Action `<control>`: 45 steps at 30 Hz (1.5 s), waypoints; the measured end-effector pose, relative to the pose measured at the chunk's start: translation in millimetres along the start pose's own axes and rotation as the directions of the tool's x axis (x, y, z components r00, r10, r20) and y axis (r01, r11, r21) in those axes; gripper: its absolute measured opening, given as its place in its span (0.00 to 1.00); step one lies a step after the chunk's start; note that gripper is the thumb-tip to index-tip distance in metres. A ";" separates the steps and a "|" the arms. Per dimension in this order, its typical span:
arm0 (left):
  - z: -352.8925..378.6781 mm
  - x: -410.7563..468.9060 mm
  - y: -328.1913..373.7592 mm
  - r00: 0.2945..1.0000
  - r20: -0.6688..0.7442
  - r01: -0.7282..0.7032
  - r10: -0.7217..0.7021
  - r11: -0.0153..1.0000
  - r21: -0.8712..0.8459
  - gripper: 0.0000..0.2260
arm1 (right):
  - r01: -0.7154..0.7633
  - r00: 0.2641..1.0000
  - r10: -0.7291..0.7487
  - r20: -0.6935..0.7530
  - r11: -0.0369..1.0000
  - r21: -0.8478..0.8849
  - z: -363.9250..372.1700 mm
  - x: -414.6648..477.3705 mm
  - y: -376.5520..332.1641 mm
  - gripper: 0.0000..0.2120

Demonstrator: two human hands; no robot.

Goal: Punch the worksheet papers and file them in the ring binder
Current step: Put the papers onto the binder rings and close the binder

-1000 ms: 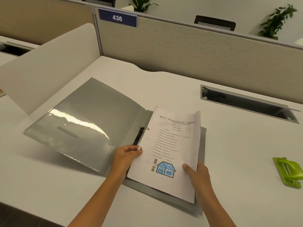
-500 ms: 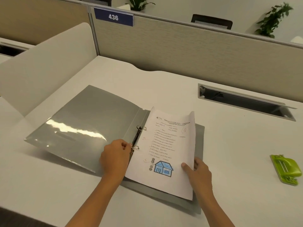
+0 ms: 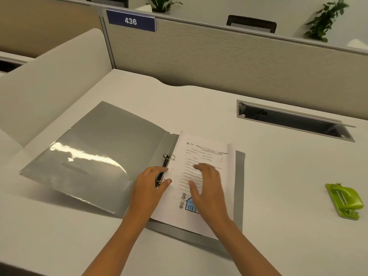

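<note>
A grey ring binder (image 3: 95, 156) lies open on the desk, its left cover propped up a little. A white worksheet (image 3: 207, 154) with printed lines and a blue house drawing lies on the binder's right half, its left edge at the black ring mechanism (image 3: 165, 162). My left hand (image 3: 149, 186) rests on the mechanism, fingers over the lower ring and thumb touching the paper's edge. My right hand (image 3: 207, 188) lies flat on the middle of the worksheet with straight, spread fingers, blurred by motion and hiding part of the house.
A green hole punch (image 3: 344, 200) sits on the desk at the far right. A cable slot (image 3: 292, 120) opens in the desk behind the binder. A white curved divider (image 3: 49, 80) stands at the left, a beige partition with the sign 436 (image 3: 131, 20) at the back.
My right hand has left the worksheet's lower right corner and moved up onto the middle of the page. The sheet now lies flatter. My left hand stays at the rings.
</note>
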State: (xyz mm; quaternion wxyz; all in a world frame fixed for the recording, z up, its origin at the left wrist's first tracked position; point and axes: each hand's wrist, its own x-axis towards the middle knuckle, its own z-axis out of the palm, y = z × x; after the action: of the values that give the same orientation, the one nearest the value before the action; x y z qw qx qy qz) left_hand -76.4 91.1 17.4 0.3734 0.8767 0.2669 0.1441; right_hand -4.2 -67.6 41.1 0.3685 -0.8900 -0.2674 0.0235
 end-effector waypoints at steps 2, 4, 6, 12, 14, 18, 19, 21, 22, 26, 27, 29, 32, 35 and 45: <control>0.3 -0.5 -1.9 1.000 0.008 -0.028 0.027 1.000 0.007 0.15 | 0.064 0.993 -0.066 0.097 0.998 0.023 17.2 12.6 -4.9 0.24; 0.1 -0.5 -3.5 0.999 0.010 -0.039 0.039 0.999 0.016 0.15 | 0.105 0.981 -0.110 0.158 0.994 0.039 33.9 24.0 -6.4 0.26; 0.2 -0.7 -4.4 0.999 0.005 -0.054 0.054 0.998 0.029 0.15 | 0.134 0.972 -0.142 0.188 0.990 0.055 47.4 33.4 -5.2 0.26; 4.9 -3.1 -10.0 0.997 0.014 -0.071 0.070 0.994 0.086 0.17 | 0.136 0.966 -0.122 0.228 0.990 -0.048 70.3 42.7 14.2 0.30; 5.8 -3.3 -11.2 0.997 0.006 -0.071 0.071 0.993 0.095 0.17 | 0.170 0.967 -0.128 0.220 0.969 -0.182 74.0 41.9 21.0 0.33; 6.2 -4.4 -12.3 0.996 0.004 -0.089 0.089 0.993 0.081 0.19 | 0.180 0.974 -0.128 0.186 0.938 -0.297 76.7 40.8 25.0 0.34; 6.0 -5.0 -12.3 0.996 0.003 -0.092 0.092 0.993 0.079 0.20 | 0.182 0.975 -0.129 0.183 0.933 -0.310 76.9 40.3 25.7 0.34; 6.3 -6.1 -12.2 0.995 0.002 -0.095 0.095 0.993 0.071 0.21 | 0.183 0.976 -0.130 0.176 0.925 -0.334 77.2 39.1 27.4 0.34; 6.5 -6.6 -12.1 0.996 0.004 -0.091 0.091 0.994 0.063 0.21 | 0.183 0.976 -0.128 0.174 0.919 -0.350 77.5 39.0 28.3 0.34; 6.6 -9.4 -11.8 0.999 0.020 -0.039 0.039 0.999 0.009 0.22 | 0.168 0.980 -0.107 0.168 0.895 -0.413 78.8 39.0 30.3 0.34; 6.6 -9.8 -11.8 0.999 0.026 -0.025 0.025 1.000 0.002 0.23 | 0.167 0.980 -0.106 0.167 0.896 -0.411 78.8 38.9 30.2 0.35; 6.4 -10.4 -11.7 0.999 0.035 -0.001 0.002 1.000 -0.013 0.23 | 0.168 0.979 -0.107 0.171 0.899 -0.404 77.9 38.9 30.0 0.35; 3.7 -11.5 -11.3 0.999 0.029 0.032 -0.031 0.998 -0.046 0.26 | 0.165 0.979 -0.113 0.170 0.926 -0.339 72.0 39.0 28.6 0.34; 0.6 -13.2 -9.8 0.998 0.016 0.067 -0.066 0.992 -0.103 0.28 | 0.087 0.994 -0.081 0.078 0.994 -0.074 61.4 36.7 23.7 0.25; -13.2 -5.1 -5.8 0.978 -0.040 0.184 -0.203 0.942 -0.281 0.14 | -0.152 0.986 0.161 0.033 0.818 0.555 51.9 8.6 -7.6 0.04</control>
State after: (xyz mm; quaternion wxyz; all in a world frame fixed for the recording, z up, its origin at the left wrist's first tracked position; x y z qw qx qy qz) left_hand -88.7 99.2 21.8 0.4948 0.7801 0.3418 0.1726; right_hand -12.7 -25.5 9.7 0.6097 -0.7637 -0.1724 0.1235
